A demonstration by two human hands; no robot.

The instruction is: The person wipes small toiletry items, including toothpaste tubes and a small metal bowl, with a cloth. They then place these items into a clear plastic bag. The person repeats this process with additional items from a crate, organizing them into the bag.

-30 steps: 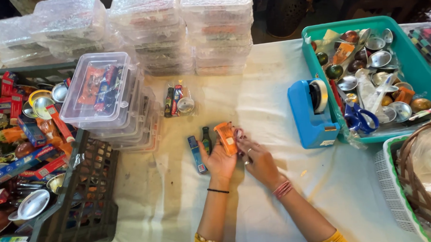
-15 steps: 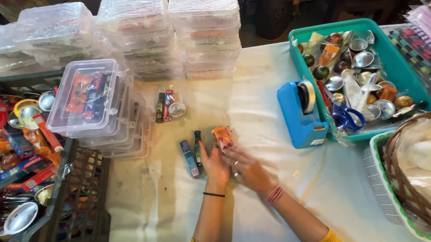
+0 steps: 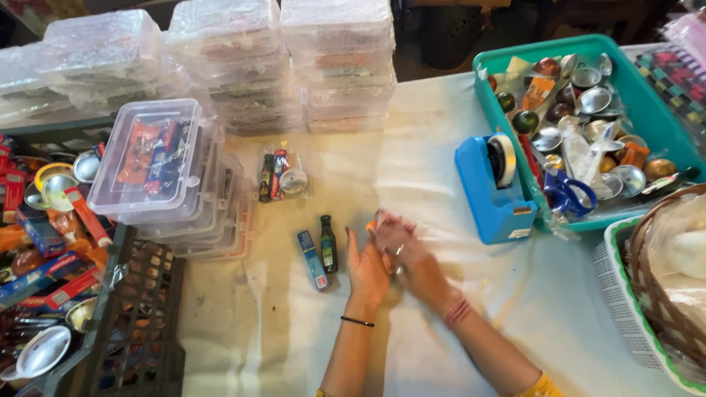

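The left hand and the right hand meet near the middle of the counter, which is covered with a pale cloth. They are pressed together around a small orange packet, of which only a sliver shows above the fingers; the right hand lies partly over the left and is blurred, so the exact grip cannot be told. A dark band sits on the left wrist and a reddish thread band on the right.

Just beside the left hand, toward the counter's left edge, lie a small dark bottle and a small blue box, side by side and flat on the cloth. Farther toward the back edge sits a clear bag of small items.

At the left edge stands a stack of clear plastic boxes, the top one filled with orange and blue packets, and beside it a dark crate of mixed goods. Along the back edge rise piles of bubble-wrapped boxes.

Right of the hands, well apart, stands a blue tape dispenser, touching a teal tray of small metal bowls, with blue scissors. A wicker basket occupies the near right corner.
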